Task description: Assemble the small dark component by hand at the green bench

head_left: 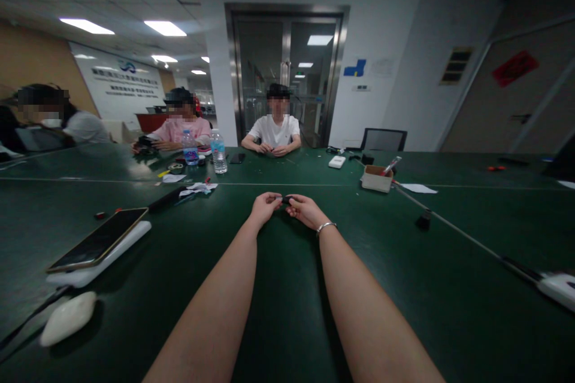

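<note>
Both of my arms stretch forward over the dark green table [287, 263]. A small black object [284, 199] is pinched between my two hands, too small for me to tell its kind. My left hand [266, 207] grips its left end with thumb and fingers. On its right end, my right hand [306, 211] closes with thumb and forefinger, the other fingers curled below. A silver bracelet [326, 227] circles my right wrist. The hands are just above or resting on the tabletop; I cannot tell which.
Left lie a phone [101, 239] on a white block and a white rounded object [69, 318]. Water bottles [218, 152] stand farther back. A small box [377, 179], a cable [449, 227] and a black piece [423, 220] are right. Several people sit around the table, one opposite [275, 128].
</note>
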Action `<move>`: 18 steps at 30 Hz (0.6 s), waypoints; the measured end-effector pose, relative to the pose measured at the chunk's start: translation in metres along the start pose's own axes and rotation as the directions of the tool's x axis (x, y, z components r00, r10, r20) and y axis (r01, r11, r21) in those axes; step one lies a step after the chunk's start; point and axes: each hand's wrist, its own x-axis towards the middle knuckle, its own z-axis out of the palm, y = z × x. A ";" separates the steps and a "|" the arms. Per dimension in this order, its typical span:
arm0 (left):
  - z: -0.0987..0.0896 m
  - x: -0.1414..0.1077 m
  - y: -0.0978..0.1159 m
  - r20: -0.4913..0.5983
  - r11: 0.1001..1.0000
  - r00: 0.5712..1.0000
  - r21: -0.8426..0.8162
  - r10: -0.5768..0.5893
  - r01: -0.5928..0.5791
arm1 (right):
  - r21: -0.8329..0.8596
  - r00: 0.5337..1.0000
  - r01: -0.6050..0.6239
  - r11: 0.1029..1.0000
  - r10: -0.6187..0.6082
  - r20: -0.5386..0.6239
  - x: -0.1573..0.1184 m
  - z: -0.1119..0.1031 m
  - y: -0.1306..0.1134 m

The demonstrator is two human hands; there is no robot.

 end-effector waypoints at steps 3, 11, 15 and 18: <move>0.001 -0.001 0.001 -0.006 1.000 1.000 -0.017 -0.024 0.024 | 0.000 1.000 -0.012 1.000 0.012 -0.006 0.000 0.000 -0.001; 0.001 -0.001 0.004 -0.013 0.997 0.999 0.053 -0.050 0.051 | 0.008 1.000 -0.009 1.000 0.009 0.005 0.000 -0.001 0.000; -0.001 0.002 -0.001 0.002 0.994 0.999 0.102 -0.032 0.032 | 0.012 1.000 -0.015 1.000 0.015 0.012 0.000 -0.001 -0.001; -0.003 0.004 -0.003 0.019 0.993 1.000 0.117 -0.017 0.015 | 0.014 1.000 -0.025 1.000 0.025 0.002 0.001 -0.001 -0.001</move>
